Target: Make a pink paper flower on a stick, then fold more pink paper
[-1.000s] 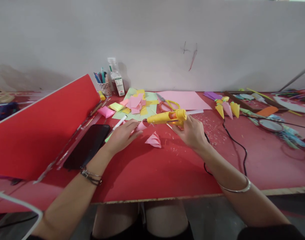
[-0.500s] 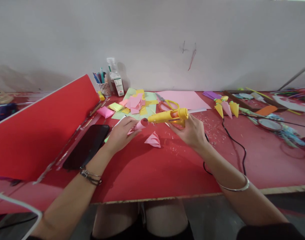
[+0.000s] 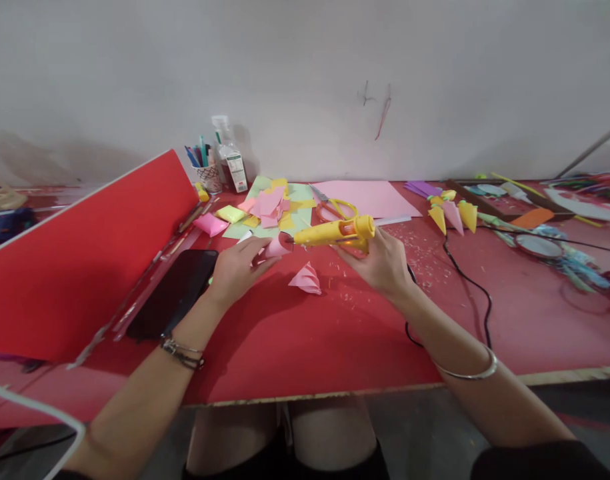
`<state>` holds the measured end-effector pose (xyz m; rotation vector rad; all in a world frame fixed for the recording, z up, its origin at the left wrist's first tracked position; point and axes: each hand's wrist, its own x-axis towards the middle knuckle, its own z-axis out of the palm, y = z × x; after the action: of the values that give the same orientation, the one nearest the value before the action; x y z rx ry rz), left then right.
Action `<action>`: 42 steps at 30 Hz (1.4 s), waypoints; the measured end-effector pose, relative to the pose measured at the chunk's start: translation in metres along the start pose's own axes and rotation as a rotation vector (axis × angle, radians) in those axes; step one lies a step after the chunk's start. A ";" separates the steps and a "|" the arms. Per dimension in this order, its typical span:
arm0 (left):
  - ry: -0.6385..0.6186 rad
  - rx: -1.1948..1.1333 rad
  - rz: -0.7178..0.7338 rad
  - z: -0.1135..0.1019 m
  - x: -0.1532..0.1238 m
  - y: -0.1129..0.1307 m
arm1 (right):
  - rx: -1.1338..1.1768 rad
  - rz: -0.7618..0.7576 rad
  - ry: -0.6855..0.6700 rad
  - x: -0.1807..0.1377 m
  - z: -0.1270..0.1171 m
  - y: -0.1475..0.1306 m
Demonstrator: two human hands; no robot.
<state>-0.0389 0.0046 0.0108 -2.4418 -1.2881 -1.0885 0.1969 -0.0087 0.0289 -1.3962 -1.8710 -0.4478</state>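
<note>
My right hand [image 3: 382, 263] grips a yellow glue gun [image 3: 335, 232] by its handle, nozzle pointing left. Its tip meets a small pink paper cone [image 3: 276, 247] that my left hand [image 3: 237, 267] pinches just above the red table [image 3: 309, 333]. A second folded pink paper piece [image 3: 306, 279] lies on the table between my hands. The gun's black cord [image 3: 477, 293] runs off to the right behind my right wrist.
A black phone [image 3: 172, 292] lies left of my left hand beside a tilted red board [image 3: 79, 260]. Behind are loose coloured paper scraps [image 3: 272, 210], yellow scissors [image 3: 337, 208], a pink sheet [image 3: 367, 198], a pen cup [image 3: 207, 170], a bottle [image 3: 229, 157] and paper cones [image 3: 452, 215].
My left hand has lifted the pink cone slightly and brought it up to the glue gun's nozzle. The right hand with the gun has hardly moved.
</note>
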 end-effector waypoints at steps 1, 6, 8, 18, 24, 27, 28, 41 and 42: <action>-0.003 0.008 -0.022 0.000 0.000 0.000 | 0.004 -0.004 0.000 0.000 0.000 0.000; -0.047 0.056 -0.105 -0.001 0.000 0.003 | 0.026 -0.019 -0.003 -0.002 0.001 0.001; -0.063 0.055 -0.104 0.000 0.000 0.004 | 0.034 -0.029 -0.005 -0.002 0.001 0.001; -0.051 0.172 -0.058 0.002 -0.002 -0.001 | -0.004 -0.085 0.023 -0.004 0.005 0.001; -0.088 0.194 -0.055 0.003 -0.003 -0.002 | -0.010 -0.090 -0.022 -0.004 0.004 0.000; -0.111 0.199 -0.037 0.003 -0.003 -0.002 | -0.002 -0.097 -0.036 -0.003 0.002 -0.002; -0.122 0.203 -0.033 0.002 -0.003 -0.002 | -0.001 -0.101 -0.037 -0.003 0.002 -0.003; -0.416 0.375 -0.082 -0.004 0.003 0.009 | 0.016 -0.165 0.031 -0.004 0.004 -0.005; -0.414 0.374 -0.080 -0.003 0.003 0.008 | 0.014 -0.158 0.015 -0.004 0.003 -0.006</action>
<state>-0.0329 0.0001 0.0168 -2.4058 -1.5470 -0.3107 0.1909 -0.0112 0.0245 -1.2374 -1.9771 -0.5208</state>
